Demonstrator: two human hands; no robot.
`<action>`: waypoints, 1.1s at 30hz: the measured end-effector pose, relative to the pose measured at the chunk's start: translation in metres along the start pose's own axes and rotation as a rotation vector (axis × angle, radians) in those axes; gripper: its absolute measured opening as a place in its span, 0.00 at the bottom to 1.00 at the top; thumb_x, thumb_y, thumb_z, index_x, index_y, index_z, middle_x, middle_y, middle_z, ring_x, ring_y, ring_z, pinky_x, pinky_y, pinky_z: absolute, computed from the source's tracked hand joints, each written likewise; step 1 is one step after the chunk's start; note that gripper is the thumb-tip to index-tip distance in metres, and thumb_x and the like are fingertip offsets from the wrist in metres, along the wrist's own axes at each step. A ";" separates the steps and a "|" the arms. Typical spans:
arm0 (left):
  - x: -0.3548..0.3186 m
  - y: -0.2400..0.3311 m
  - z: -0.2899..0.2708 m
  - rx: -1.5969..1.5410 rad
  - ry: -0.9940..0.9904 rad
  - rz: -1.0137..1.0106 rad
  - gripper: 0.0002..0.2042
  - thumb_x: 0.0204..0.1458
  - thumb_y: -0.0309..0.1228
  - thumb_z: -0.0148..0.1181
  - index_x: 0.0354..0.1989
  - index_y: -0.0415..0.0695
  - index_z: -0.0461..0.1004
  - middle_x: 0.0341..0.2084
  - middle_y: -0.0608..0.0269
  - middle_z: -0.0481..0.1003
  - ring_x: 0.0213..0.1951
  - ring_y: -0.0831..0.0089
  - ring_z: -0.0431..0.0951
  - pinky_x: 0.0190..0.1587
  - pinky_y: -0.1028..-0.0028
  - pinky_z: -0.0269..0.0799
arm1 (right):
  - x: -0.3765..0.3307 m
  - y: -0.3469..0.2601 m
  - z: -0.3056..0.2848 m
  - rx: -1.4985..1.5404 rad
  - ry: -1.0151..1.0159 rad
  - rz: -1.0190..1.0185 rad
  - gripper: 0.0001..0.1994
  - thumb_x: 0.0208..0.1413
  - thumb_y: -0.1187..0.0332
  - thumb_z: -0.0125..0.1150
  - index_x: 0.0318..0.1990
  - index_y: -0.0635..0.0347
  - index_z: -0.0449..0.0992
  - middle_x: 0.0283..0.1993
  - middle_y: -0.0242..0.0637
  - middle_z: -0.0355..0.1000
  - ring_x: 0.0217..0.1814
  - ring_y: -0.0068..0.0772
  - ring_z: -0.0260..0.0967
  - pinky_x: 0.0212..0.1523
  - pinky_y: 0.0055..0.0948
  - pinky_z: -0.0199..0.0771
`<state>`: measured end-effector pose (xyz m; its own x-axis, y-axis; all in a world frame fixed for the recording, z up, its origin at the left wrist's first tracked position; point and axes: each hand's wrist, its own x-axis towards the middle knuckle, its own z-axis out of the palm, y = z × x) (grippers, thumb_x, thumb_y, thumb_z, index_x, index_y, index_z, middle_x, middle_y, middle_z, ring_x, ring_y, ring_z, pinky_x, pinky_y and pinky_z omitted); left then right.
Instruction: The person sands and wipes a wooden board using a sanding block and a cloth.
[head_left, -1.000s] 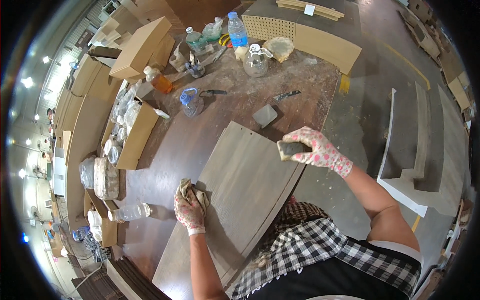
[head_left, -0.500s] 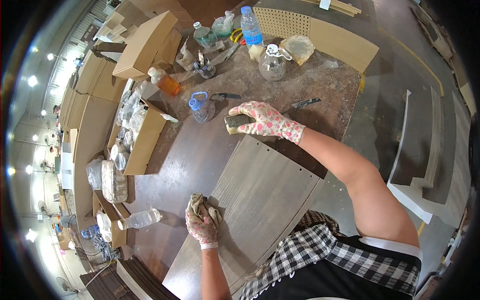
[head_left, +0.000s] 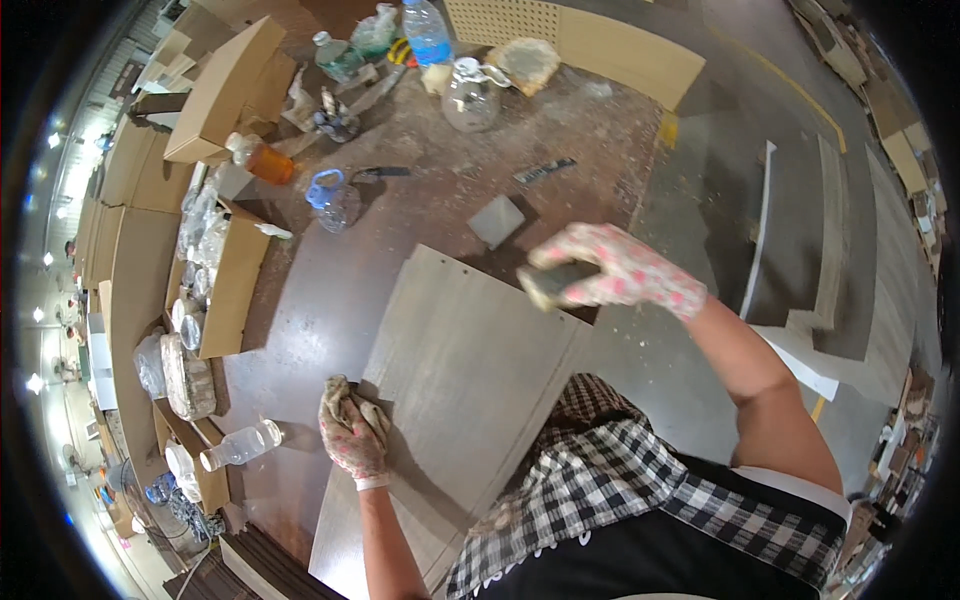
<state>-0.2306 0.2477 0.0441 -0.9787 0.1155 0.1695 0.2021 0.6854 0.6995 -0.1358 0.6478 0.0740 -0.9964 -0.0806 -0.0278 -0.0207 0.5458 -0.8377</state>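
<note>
A grey wood-grain panel [head_left: 455,365] with small holes along its far edge lies on the brown table. My right hand [head_left: 615,268], in a white glove with pink spots, is raised over the panel's far right corner. Its fingers and thumb grip a sanding block [head_left: 541,290] with a dark face and pale worn edges. On the table beyond the panel sits a small grey block [head_left: 496,221], apart from my hand. My left hand [head_left: 357,440], gloved alike, is closed round a dirty crumpled rag [head_left: 350,405] at the panel's left edge.
Beyond the panel are a blue-capped jug [head_left: 334,202], a black-handled knife [head_left: 383,171], a dark cutter [head_left: 545,170] and a clear round jug [head_left: 471,98]. To the left stand a cardboard box of plastic bags [head_left: 235,280] and a clear bottle [head_left: 240,445] lying down.
My right hand has moved right and nearer with the sanding block, uncovering the small grey block. My left hand stays at the panel's edge with the rag. The whole view has shifted.
</note>
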 end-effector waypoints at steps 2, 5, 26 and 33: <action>0.002 0.000 0.006 -0.081 -0.021 -0.022 0.11 0.59 0.26 0.48 0.47 0.35 0.71 0.45 0.56 0.75 0.49 0.67 0.73 0.54 0.71 0.66 | 0.019 -0.006 0.010 -0.045 0.099 -0.041 0.26 0.44 0.62 0.67 0.54 0.55 0.72 0.53 0.38 0.71 0.56 0.43 0.65 0.58 0.39 0.62; 0.003 -0.021 0.003 -0.023 -0.019 0.019 0.13 0.58 0.28 0.50 0.49 0.35 0.70 0.46 0.57 0.75 0.49 0.67 0.73 0.54 0.71 0.65 | 0.006 -0.002 0.021 -0.087 0.054 -0.115 0.24 0.45 0.64 0.67 0.53 0.56 0.72 0.53 0.37 0.71 0.56 0.41 0.64 0.58 0.39 0.63; 0.008 -0.030 0.001 -0.046 -0.032 -0.037 0.13 0.57 0.27 0.51 0.49 0.37 0.72 0.45 0.56 0.75 0.48 0.67 0.74 0.52 0.72 0.67 | -0.090 -0.005 0.090 -0.393 0.747 -0.082 0.31 0.41 0.64 0.69 0.56 0.55 0.67 0.48 0.39 0.69 0.48 0.45 0.65 0.47 0.42 0.68; 0.005 -0.018 -0.005 0.115 -0.029 0.045 0.14 0.57 0.34 0.52 0.50 0.44 0.72 0.44 0.55 0.75 0.48 0.61 0.75 0.51 0.67 0.68 | -0.119 -0.060 0.183 -0.305 0.196 -0.328 0.24 0.50 0.57 0.62 0.55 0.53 0.69 0.48 0.36 0.70 0.49 0.39 0.67 0.51 0.41 0.66</action>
<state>-0.2389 0.2324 0.0355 -0.9698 0.1676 0.1774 0.2419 0.7567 0.6074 -0.0006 0.4719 0.0282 -0.9295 -0.1469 0.3384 -0.3304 0.7394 -0.5866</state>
